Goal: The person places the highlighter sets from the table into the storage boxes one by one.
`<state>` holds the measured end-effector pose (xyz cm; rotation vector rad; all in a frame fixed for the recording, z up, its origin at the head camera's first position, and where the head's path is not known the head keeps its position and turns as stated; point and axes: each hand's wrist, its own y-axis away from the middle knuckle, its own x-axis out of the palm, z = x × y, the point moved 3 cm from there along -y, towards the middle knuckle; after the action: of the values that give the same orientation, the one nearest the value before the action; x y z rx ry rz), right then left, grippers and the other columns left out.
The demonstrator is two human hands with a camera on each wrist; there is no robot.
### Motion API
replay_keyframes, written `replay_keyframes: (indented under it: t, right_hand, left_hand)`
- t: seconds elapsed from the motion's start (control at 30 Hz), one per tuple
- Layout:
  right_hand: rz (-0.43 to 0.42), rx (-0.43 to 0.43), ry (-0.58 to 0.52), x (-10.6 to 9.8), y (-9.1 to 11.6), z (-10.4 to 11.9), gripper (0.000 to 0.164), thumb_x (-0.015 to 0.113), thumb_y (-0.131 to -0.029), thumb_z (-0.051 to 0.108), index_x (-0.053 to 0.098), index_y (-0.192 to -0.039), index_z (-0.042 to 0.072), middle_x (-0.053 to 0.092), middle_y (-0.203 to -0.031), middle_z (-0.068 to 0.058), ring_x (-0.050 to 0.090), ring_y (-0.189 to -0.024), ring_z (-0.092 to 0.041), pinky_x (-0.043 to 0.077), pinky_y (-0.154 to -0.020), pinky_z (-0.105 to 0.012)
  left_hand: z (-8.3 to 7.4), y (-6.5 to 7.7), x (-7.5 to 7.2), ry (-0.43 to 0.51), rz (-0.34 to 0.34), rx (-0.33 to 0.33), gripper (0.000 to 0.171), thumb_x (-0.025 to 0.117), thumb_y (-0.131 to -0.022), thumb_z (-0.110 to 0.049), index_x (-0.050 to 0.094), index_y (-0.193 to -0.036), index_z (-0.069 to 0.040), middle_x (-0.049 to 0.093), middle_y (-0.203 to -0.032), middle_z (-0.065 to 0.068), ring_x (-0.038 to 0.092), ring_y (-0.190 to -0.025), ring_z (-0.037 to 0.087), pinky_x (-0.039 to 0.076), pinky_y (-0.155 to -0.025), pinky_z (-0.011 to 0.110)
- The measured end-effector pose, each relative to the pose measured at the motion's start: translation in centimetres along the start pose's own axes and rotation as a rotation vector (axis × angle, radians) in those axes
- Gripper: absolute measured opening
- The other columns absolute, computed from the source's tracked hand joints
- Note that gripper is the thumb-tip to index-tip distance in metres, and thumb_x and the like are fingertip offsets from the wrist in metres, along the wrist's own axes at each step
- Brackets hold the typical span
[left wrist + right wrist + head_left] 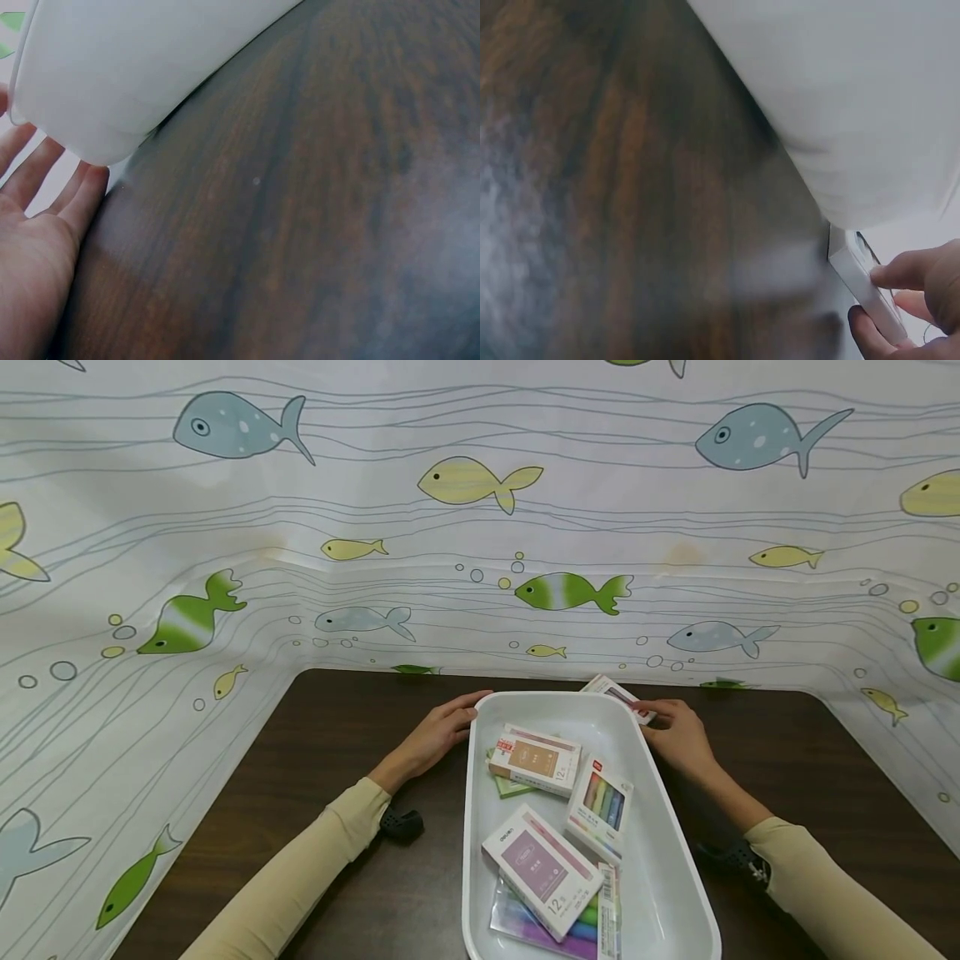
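Note:
A white plastic tub (667, 868) stands lengthwise before me with several small boxes in it. My left hand (442, 731) lies at the tub's far left corner. In the left wrist view its spread, nearly straight fingers (84, 196) touch the outer wall. My right hand (681, 737) is beyond the far right corner, pinching the end of a flat white box (617, 695) between thumb and fingers. That box sits outside the tub, partly hidden behind its rim. The right wrist view shows the box (859, 281) on edge, close by the tub's wall.
Inside the tub lie a box with a brown label (534, 760), a box of coloured sticks (600, 806), a box with a purple label (542, 870), a clear pack (517, 914) and a green item (512, 788). A fish-patterned sheet (480, 552) rises behind the dark wooden table (352, 718).

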<state>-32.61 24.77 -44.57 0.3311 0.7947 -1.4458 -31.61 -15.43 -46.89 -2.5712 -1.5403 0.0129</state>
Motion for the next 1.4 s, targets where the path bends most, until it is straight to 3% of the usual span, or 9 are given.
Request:
replay_keyframes:
  t: [0.23, 0.43, 0.67, 0.77, 0.87, 1.0, 1.2, 1.4]
  right_hand:
    - [-0.014, 0.042, -0.027, -0.7, 0.3, -0.2, 0.044, 0.077, -0.094, 0.022, 0.068, -0.129, -0.002, 0.048, -0.135, -0.026, 0.062, -0.11, -0.048, 0.053, -0.073, -0.025]
    - [-0.087, 0.047, -0.078, -1.3, 0.6, 0.3, 0.04, 0.076, -0.093, 0.014, 0.069, -0.128, -0.002, 0.049, -0.133, -0.025, 0.061, -0.112, -0.048, 0.048, -0.069, -0.013]
    - [-0.125, 0.136, -0.274, -1.7, 0.6, 0.0, 0.041, 0.074, -0.094, 0.009, 0.065, -0.131, -0.007, 0.046, -0.137, -0.022, 0.057, -0.116, -0.035, 0.054, -0.073, -0.016]
    - [-0.126, 0.187, -0.384, -1.9, 0.6, -0.3, 0.043, 0.073, -0.095, 0.005, 0.061, -0.134, -0.01, 0.044, -0.139, -0.021, 0.06, -0.107, -0.02, 0.056, -0.074, -0.02]
    - [-0.133, 0.246, -0.448, -2.1, 0.8, -0.3, 0.046, 0.072, -0.095, 0.006, 0.058, -0.136, -0.011, 0.043, -0.141, -0.022, 0.061, -0.099, -0.014, 0.057, -0.076, -0.022]
    - [-0.17, 0.297, -0.491, -2.8, 1.0, 0.4, 0.048, 0.074, -0.095, 0.008, 0.058, -0.137, -0.009, 0.042, -0.141, -0.02, 0.061, -0.099, -0.017, 0.056, -0.076, -0.021]
    - [-0.244, 0.324, -0.656, -3.7, 1.0, 2.0, 0.049, 0.075, -0.09, -0.002, 0.058, -0.136, -0.011, 0.042, -0.132, -0.019, 0.061, -0.096, -0.015, 0.056, -0.075, -0.021]
    - [-0.34, 0.384, -0.748, -4.2, 1.3, 2.6, 0.05, 0.071, -0.088, -0.011, 0.058, -0.137, -0.011, 0.042, -0.131, -0.014, 0.055, -0.103, -0.021, 0.056, -0.074, -0.021]
  left_hand:
    - [-0.1, -0.1, 0.1, 0.006, 0.014, 0.012, 0.047, 0.048, -0.111, -0.027, 0.043, -0.157, -0.017, 0.04, -0.157, 0.003, 0.043, -0.14, 0.025, 0.036, -0.113, 0.04]
    - [-0.3, -0.2, 0.2, -0.006, 0.011, 0.012, 0.047, 0.047, -0.111, -0.026, 0.043, -0.156, -0.017, 0.041, -0.157, 0.003, 0.044, -0.139, 0.025, 0.037, -0.112, 0.04]
    - [-0.3, -0.2, 0.1, -0.012, 0.012, 0.01, 0.046, 0.047, -0.111, -0.026, 0.043, -0.156, -0.018, 0.041, -0.156, 0.003, 0.044, -0.139, 0.025, 0.037, -0.112, 0.04]
    - [-0.3, -0.1, 0.1, -0.015, 0.011, 0.008, 0.046, 0.047, -0.111, -0.027, 0.044, -0.156, -0.018, 0.041, -0.156, 0.003, 0.044, -0.139, 0.025, 0.037, -0.112, 0.04]
    - [-0.2, -0.1, 0.1, -0.016, 0.007, 0.008, 0.046, 0.047, -0.111, -0.026, 0.044, -0.156, -0.018, 0.042, -0.156, 0.003, 0.045, -0.139, 0.025, 0.037, -0.112, 0.04]
    - [-0.2, 0.0, 0.0, -0.012, 0.008, 0.006, 0.047, 0.047, -0.111, -0.027, 0.044, -0.156, -0.018, 0.042, -0.156, 0.004, 0.045, -0.139, 0.025, 0.037, -0.112, 0.04]
    - [-0.1, 0.0, -0.2, 0.004, 0.007, 0.008, 0.047, 0.047, -0.111, -0.027, 0.043, -0.156, -0.017, 0.042, -0.156, 0.004, 0.044, -0.139, 0.026, 0.036, -0.113, 0.041]
    - [0.0, 0.0, -0.2, 0.005, 0.016, 0.007, 0.048, 0.049, -0.11, -0.029, 0.043, -0.157, -0.017, 0.041, -0.157, 0.004, 0.043, -0.14, 0.025, 0.036, -0.113, 0.042]
